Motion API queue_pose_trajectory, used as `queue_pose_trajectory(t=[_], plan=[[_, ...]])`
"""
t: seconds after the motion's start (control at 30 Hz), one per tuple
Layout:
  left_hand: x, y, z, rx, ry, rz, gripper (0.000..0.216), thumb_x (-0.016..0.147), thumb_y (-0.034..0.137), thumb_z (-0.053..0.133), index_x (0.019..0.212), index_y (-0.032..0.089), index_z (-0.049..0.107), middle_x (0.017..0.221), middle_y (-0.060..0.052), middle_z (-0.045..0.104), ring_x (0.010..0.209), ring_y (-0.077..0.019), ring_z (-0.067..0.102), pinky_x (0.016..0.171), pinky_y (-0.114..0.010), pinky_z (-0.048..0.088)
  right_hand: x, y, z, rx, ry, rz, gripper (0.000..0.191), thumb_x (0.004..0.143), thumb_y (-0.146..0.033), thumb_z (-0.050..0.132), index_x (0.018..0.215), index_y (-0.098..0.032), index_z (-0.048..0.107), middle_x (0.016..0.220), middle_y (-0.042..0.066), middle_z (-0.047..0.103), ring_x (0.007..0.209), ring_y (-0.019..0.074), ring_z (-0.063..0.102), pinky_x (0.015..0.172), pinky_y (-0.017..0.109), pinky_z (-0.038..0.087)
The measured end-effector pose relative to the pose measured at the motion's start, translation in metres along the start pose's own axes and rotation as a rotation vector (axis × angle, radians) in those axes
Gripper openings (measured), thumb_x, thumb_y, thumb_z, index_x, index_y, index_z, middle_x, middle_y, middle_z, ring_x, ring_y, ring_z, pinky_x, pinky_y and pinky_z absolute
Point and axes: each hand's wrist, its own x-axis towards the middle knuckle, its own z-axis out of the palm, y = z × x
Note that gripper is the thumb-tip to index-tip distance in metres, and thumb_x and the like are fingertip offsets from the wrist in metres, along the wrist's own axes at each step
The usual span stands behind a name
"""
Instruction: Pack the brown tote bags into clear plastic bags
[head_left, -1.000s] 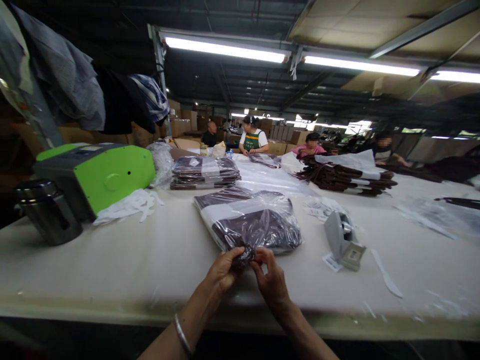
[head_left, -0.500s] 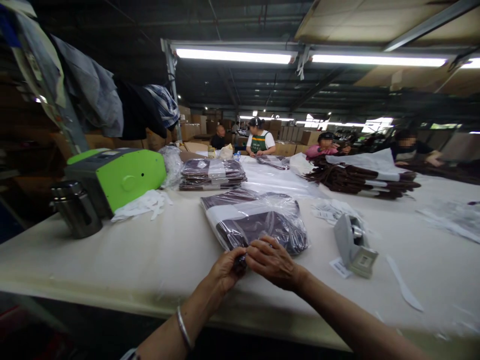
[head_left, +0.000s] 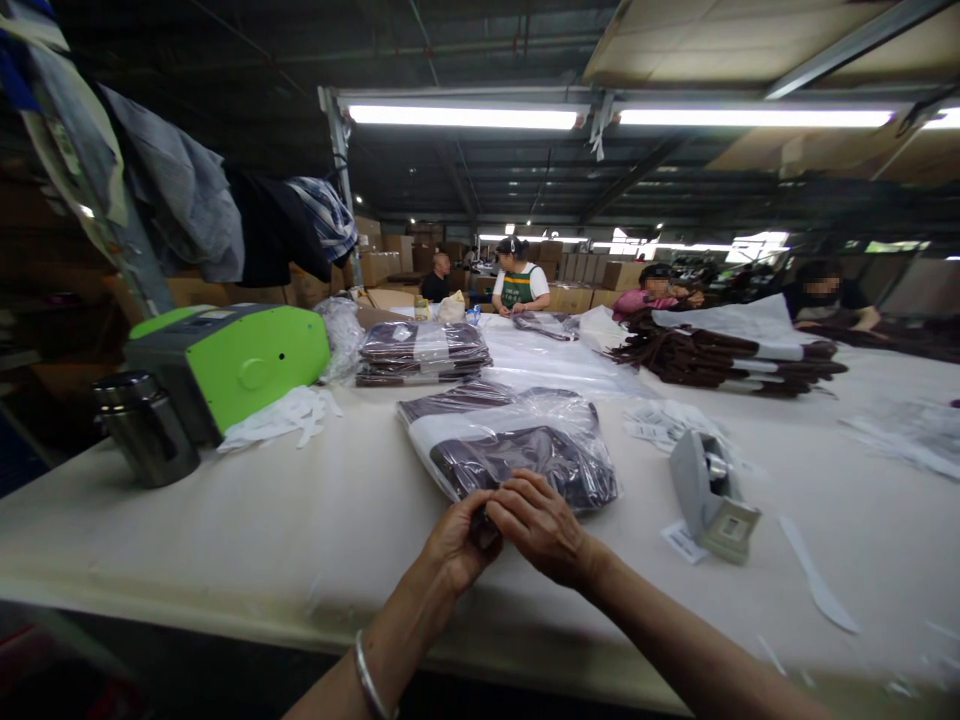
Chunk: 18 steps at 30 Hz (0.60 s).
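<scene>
In front of me on the white table lies a dark brown folded garment in a clear plastic bag [head_left: 517, 450], a pale band across it. At its near edge my left hand [head_left: 459, 545] is closed, thumb up, around a bunched dark end of the package. My right hand [head_left: 541, 525] meets it there, fingers curled over the same near edge and pressed against the left fingertips. What lies between the fingers is mostly hidden, but it looks like gathered plastic with dark cloth in it.
Left stand a steel flask [head_left: 146, 430], a green-sided machine [head_left: 262, 355] and white gloves [head_left: 281, 418]. Behind lies a stack of bagged garments [head_left: 424, 352]. To the right are a tape dispenser [head_left: 712, 495], a white blade-shaped strip [head_left: 817, 575] and a brown garment pile [head_left: 735, 355]. Several people work beyond.
Both hands stay closed at the package's near edge and have shifted only slightly. The package lies where it was; the view has moved a little.
</scene>
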Motion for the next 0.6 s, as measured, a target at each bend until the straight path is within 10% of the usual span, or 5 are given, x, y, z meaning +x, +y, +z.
queue_pose_trajectory(t=[0.6], plan=[[-0.010, -0.020, 0.026, -0.175, -0.049, -0.076, 0.014, 0.092, 0.024, 0.059, 0.084, 0.014, 0.066, 0.077, -0.006, 0.073, 0.065, -0.0189, 0.067, 0.071, -0.037, 0.055, -0.018, 0.011, -0.015, -0.090, -0.007, 0.162, 0.020, 0.097, -0.015, 0.043, 0.094, -0.018, 0.063, 0.075, 0.004, 0.058, 0.071, 0.0197, 0.050, 0.072, 0.036, 0.040]])
